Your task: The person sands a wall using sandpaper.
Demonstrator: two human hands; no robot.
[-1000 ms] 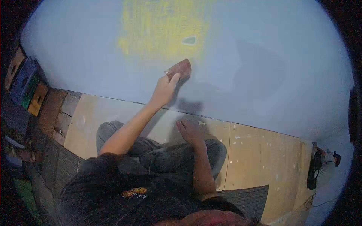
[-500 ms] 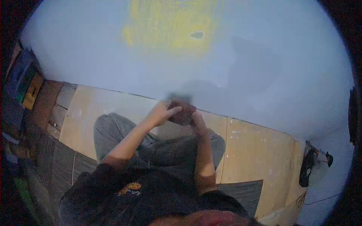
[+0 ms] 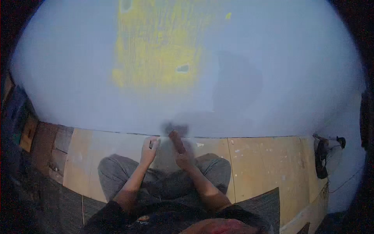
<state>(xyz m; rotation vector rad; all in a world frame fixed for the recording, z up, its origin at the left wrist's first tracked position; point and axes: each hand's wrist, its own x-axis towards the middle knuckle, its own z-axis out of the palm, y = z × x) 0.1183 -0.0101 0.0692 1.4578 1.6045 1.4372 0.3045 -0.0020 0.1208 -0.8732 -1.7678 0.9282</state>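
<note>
My right hand [image 3: 184,158] is closed around a reddish-brown piece that looks like folded sandpaper [image 3: 177,142]. Its far end points at the foot of the white wall [image 3: 97,93]; whether it touches cannot be told. To the left, my left hand [image 3: 147,151] is apart from that piece, with thumb and fingers curled together. A small dark patch shows between them, too blurred to name. Higher up, the wall bears a large yellow scuffed area [image 3: 156,50] with a grey spot [image 3: 182,68] near its lower edge.
My crossed legs in grey trousers [image 3: 117,175] rest on pale wooden boards [image 3: 257,163] with white flecks. Dark grey matting [image 3: 257,204] lies beside me. At the right stands a dark object with a cord [image 3: 321,158]. Boxes [image 3: 29,134] are at the far left.
Both hands were on the reddish-brown piece; now the left hand is off it and the right alone holds it, in a narrower shape. The view has tilted up, showing more wall.
</note>
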